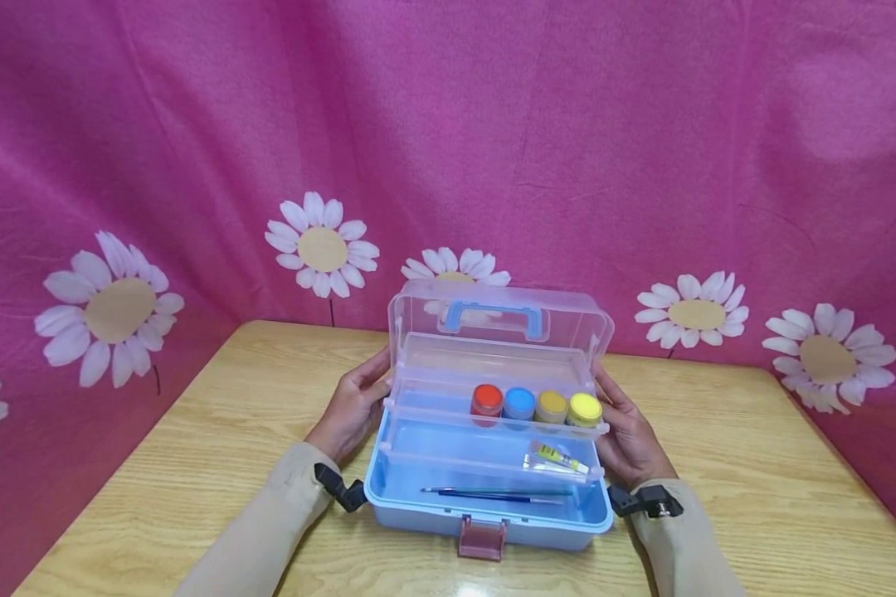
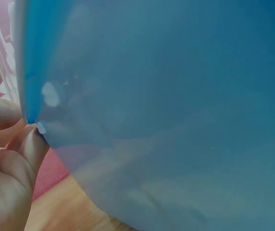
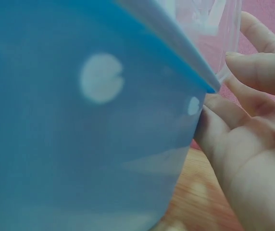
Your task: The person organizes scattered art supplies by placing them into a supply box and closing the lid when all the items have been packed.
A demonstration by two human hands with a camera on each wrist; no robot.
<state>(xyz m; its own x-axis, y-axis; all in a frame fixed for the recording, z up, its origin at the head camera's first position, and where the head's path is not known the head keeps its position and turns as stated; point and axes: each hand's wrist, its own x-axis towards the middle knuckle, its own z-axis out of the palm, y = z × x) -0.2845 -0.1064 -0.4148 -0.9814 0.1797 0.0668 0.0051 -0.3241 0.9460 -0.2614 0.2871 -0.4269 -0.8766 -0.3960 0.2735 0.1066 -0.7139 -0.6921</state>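
A light-blue plastic art box (image 1: 418, 521) stands on the table with its clear lid (image 1: 433, 292) raised and its trays spread open. Paint jars in red (image 1: 487, 404), blue (image 1: 519, 404), ochre (image 1: 551, 407) and yellow (image 1: 586, 410) sit in the upper tray. Lower down lie a small yellow paint tube (image 1: 556, 455) and thin paintbrushes (image 1: 485, 495). My left hand (image 1: 353, 412) grips the box's back left corner; in the left wrist view the box wall (image 2: 166, 106) fills most of the picture. The back right corner is held by my right hand (image 1: 630, 439), fingers bent behind it (image 3: 253, 134).
A wooden table (image 1: 762, 464) lies under the box. Behind it and along the sides hangs a pink cloth (image 1: 530, 149) printed with white daisies. The box's mauve front latch (image 1: 481, 537) hangs down. Black wrist mounts (image 1: 341, 487) are close to the box's sides.
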